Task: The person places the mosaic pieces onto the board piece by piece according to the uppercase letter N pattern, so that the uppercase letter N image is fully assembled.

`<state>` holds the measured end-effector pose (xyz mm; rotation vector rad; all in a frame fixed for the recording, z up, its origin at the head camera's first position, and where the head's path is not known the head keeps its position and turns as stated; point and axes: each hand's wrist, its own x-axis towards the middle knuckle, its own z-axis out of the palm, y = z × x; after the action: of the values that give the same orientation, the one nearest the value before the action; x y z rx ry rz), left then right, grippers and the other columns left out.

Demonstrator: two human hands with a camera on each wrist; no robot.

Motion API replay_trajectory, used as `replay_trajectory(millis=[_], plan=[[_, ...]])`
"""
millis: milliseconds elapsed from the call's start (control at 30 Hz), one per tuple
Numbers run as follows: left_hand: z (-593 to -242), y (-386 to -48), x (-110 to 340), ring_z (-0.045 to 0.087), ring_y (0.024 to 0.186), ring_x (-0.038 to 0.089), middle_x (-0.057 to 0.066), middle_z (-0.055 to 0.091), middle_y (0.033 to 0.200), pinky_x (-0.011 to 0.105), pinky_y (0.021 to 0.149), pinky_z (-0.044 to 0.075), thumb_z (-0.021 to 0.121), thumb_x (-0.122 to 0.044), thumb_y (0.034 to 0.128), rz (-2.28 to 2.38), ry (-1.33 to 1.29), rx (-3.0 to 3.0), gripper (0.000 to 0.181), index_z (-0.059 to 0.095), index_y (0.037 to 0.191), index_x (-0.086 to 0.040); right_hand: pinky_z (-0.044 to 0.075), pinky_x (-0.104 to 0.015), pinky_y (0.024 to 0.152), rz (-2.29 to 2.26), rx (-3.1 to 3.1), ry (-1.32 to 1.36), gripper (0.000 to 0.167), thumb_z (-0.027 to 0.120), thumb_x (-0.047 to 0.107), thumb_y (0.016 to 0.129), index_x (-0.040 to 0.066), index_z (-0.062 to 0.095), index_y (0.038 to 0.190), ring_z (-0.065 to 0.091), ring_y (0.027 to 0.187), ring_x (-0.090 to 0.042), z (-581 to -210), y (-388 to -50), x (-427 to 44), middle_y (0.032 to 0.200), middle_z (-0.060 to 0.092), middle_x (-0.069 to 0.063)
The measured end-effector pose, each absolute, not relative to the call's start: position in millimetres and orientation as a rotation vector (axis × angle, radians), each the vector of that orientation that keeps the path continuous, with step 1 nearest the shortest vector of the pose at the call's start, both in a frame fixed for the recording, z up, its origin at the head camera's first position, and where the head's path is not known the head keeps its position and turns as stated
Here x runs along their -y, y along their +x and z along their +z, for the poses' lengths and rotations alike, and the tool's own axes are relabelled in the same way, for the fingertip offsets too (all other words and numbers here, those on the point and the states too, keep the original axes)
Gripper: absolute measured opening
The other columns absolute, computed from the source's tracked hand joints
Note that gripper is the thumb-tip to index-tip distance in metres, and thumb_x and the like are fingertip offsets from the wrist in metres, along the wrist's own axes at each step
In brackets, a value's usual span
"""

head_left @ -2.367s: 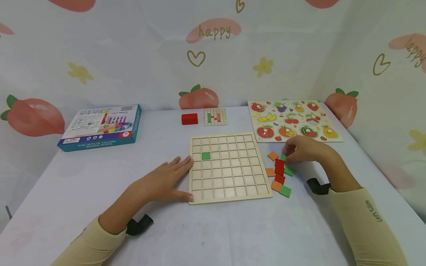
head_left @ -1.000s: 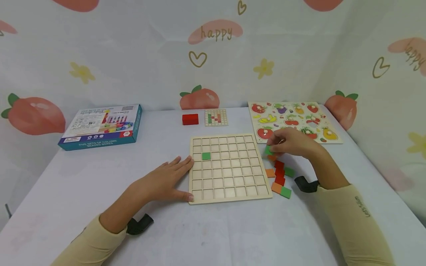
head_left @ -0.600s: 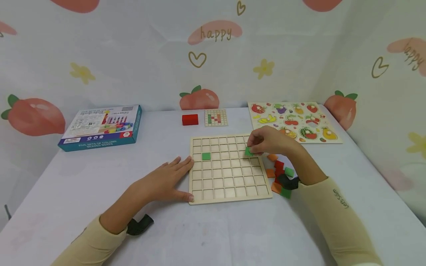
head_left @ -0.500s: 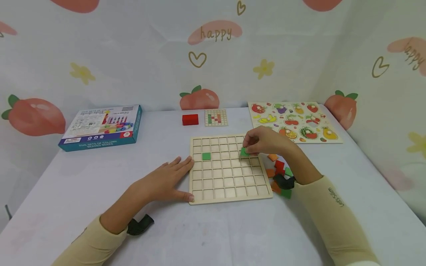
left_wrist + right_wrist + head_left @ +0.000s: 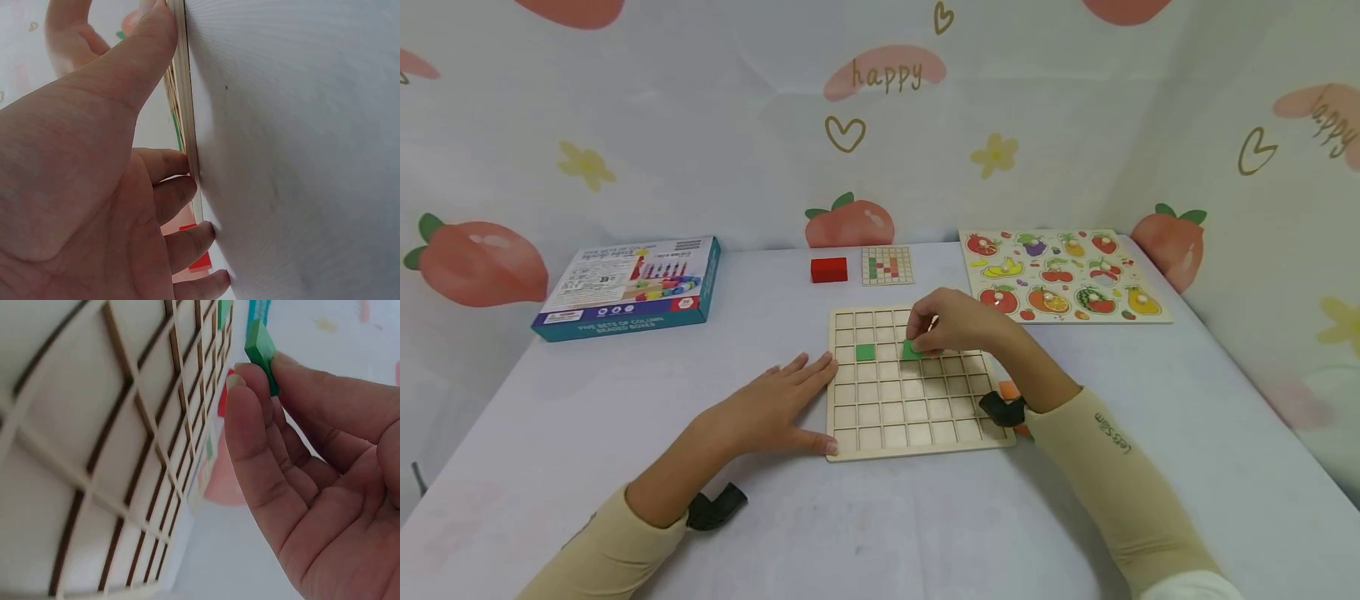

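"What is the right hand (image 5: pixel 953 325) doing over the board (image 5: pixel 891 413)?"

"It is pinching a green tile (image 5: pixel 259 350) between thumb and fingers. In the right wrist view, the tile is hanging near the board without touching it."

"And why is the hand holding it only by one end?"

"I am supposing that this grip is leaving the other end free, so the fingers are not covering the whole piece."

"Is the left hand (image 5: pixel 763 407) grasping something also?"

"No, it is grasping nothing. Its fingers are spreading almost straight and touching the board's left edge; the thumb is resting at the near corner. Probably this hand is preventing the board from sliding."

"Where is the second green tile (image 5: pixel 865 352) lying?"

"It is sitting in a square, third row from the far edge, second from the left. An orange tile (image 5: pixel 1009 390) is lying just beside the right edge, perhaps for easy reaching."
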<state>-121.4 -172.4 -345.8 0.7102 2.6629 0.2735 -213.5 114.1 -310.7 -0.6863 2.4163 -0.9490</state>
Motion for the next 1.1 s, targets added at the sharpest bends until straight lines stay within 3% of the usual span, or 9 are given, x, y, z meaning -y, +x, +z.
replay_trajectory(millis=[167, 300, 433, 833, 1100], plan=[[-345.7, -121.4, 172.7, 0.012, 0.151, 0.036, 0.004, 0.018, 0.166, 0.061, 0.115, 0.021, 0.071, -0.071, 0.0763, 0.281, 0.705, -2.661, 0.114, 0.022, 0.161, -0.014, 0.052, -0.029, 0.066, -0.900, -2.457, -0.719, 0.006, 0.073, 0.003, 0.089, 0.007, 0.070, 0.085, 0.059, 0.070, -0.017, -315.0, -212.9, -97.5, 0.081, 0.064, -0.004], [-345.5, -121.3, 173.3, 0.013, 0.151, 0.037, 0.004, 0.018, 0.166, 0.061, 0.115, 0.021, 0.071, -0.072, 0.0762, 0.287, 0.705, -2.662, 0.114, 0.022, 0.161, -0.014, 0.050, -0.028, 0.071, -0.843, -2.496, -0.789, 0.009, 0.073, 0.003, 0.088, 0.010, 0.070, 0.083, 0.058, 0.077, -0.017, -317.3, -213.6, -84.4, 0.081, 0.065, -0.002], [-345.1, -120.8, 174.0, 0.013, 0.151, 0.037, 0.005, 0.019, 0.166, 0.061, 0.115, 0.021, 0.071, -0.071, 0.0768, 0.290, 0.715, -2.662, 0.113, 0.022, 0.161, -0.013, 0.049, -0.028, 0.075, -0.792, -2.513, -0.855, 0.009, 0.073, 0.002, 0.087, 0.010, 0.071, 0.083, 0.057, 0.080, -0.016, -318.7, -212.8, -71.3, 0.080, 0.065, 0.001], [-345.7, -121.0, 174.4, 0.013, 0.151, 0.037, 0.005, 0.018, 0.166, 0.062, 0.115, 0.021, 0.070, -0.072, 0.0773, 0.285, 0.736, -2.660, 0.113, 0.021, 0.161, -0.013, 0.048, -0.026, 0.070, -0.683, -2.580, -0.866, 0.005, 0.073, 0.004, 0.088, 0.008, 0.071, 0.086, 0.055, 0.078, -0.015, -327.0, -208.2, -50.1, 0.080, 0.063, 0.000], [-344.9, -120.8, 174.5, 0.013, 0.151, 0.037, 0.005, 0.018, 0.166, 0.061, 0.115, 0.020, 0.069, -0.072, 0.0777, 0.289, 0.736, -2.657, 0.113, 0.022, 0.161, -0.013, 0.047, -0.026, 0.069, -0.645, -2.574, -0.905, 0.012, 0.073, 0.002, 0.088, 0.010, 0.070, 0.080, 0.056, 0.076, -0.015, -324.4, -199.7, -43.8, 0.076, 0.063, 0.002]])
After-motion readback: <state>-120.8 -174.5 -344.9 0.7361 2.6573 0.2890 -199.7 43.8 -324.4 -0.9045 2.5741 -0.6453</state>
